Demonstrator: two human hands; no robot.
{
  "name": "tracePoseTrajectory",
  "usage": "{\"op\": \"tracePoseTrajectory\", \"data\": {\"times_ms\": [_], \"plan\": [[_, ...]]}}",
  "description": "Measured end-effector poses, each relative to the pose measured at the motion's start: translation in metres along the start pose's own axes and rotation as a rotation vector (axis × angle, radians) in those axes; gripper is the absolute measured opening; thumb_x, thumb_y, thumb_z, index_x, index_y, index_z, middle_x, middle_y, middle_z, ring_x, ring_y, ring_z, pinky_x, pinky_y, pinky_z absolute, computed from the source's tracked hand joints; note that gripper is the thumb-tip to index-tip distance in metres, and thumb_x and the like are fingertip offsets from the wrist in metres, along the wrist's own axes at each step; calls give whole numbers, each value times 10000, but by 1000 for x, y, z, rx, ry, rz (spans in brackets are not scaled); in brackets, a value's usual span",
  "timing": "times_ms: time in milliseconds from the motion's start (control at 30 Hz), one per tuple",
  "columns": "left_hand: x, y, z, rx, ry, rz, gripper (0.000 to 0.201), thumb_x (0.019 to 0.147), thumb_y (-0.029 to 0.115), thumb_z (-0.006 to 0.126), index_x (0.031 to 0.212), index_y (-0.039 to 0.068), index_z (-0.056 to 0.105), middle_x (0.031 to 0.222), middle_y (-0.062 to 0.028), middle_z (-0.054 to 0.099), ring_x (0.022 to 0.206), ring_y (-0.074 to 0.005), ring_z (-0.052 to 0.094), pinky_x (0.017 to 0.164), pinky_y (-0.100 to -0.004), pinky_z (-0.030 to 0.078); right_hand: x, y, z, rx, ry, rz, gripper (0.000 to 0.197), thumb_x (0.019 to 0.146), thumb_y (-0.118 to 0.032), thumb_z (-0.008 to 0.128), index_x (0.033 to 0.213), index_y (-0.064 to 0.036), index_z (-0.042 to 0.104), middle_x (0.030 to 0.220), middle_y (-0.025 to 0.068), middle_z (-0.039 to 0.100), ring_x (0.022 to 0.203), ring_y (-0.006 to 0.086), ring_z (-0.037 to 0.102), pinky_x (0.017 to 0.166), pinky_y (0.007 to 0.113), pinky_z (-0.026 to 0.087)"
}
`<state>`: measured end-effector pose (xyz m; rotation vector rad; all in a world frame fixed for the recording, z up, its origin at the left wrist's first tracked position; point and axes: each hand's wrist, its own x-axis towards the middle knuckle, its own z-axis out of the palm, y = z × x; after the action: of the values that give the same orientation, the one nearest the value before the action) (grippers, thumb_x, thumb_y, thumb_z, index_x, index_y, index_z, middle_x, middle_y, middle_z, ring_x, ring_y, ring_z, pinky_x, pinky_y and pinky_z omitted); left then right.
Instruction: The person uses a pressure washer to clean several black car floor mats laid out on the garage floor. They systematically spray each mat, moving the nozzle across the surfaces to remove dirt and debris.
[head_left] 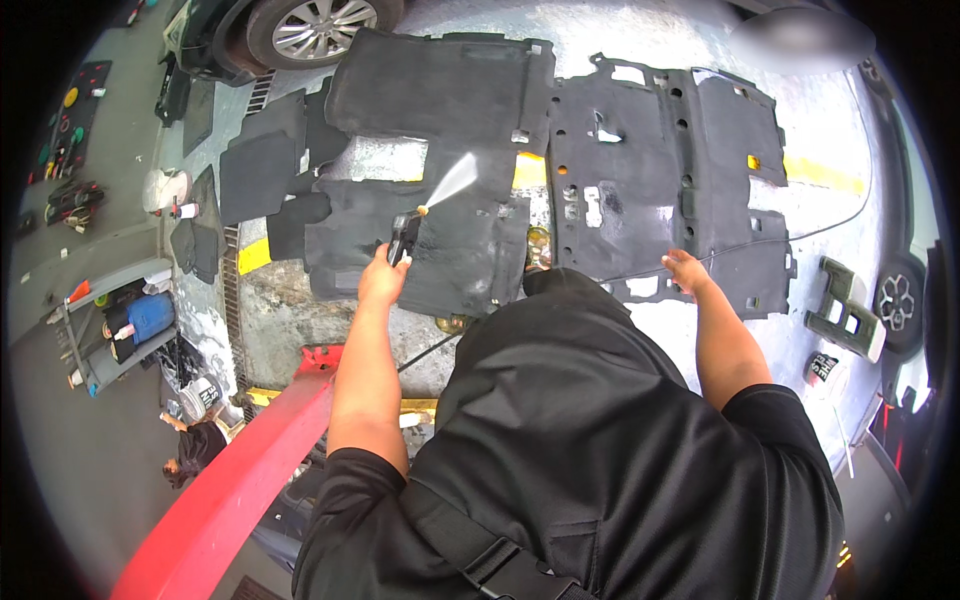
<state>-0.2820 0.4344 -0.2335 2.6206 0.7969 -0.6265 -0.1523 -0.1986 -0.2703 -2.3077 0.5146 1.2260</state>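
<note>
My left hand [380, 278] is closed around a black spray gun [403, 237]. A white fan of spray leaves its nozzle toward the far right, over a large black car floor carpet [440, 90] lying flat on the wet floor. My right hand [685, 272] is closed on a thin black hose [800, 238], which runs off to the right and also back toward my body. Under that hand lies a second black carpet piece [640, 160], with several holes and cutouts. Smaller black mats [260, 178] lie left of the big carpet.
A red lift arm [240, 470] slants up from the lower left. A car wheel [318, 30] stands at the far side. Left are a tool cart [115, 330], a drain grate [232, 290] and another person [195, 450]. A grey trim panel [843, 310] and a bucket [822, 370] stand right.
</note>
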Motion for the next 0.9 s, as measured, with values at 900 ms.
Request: {"op": "tracePoseTrajectory", "data": {"times_ms": [900], "plan": [[-10,18,35,-164,-418,-136,665,894,418,712,1453,129,497,1273,-219,672,1207,-380,632,1012,-460,485,16,-35,-9,70,-30,5,611,969,-473,620,1486,-166,508,1401,202,600,1286,368,580,1036,501,478]]}}
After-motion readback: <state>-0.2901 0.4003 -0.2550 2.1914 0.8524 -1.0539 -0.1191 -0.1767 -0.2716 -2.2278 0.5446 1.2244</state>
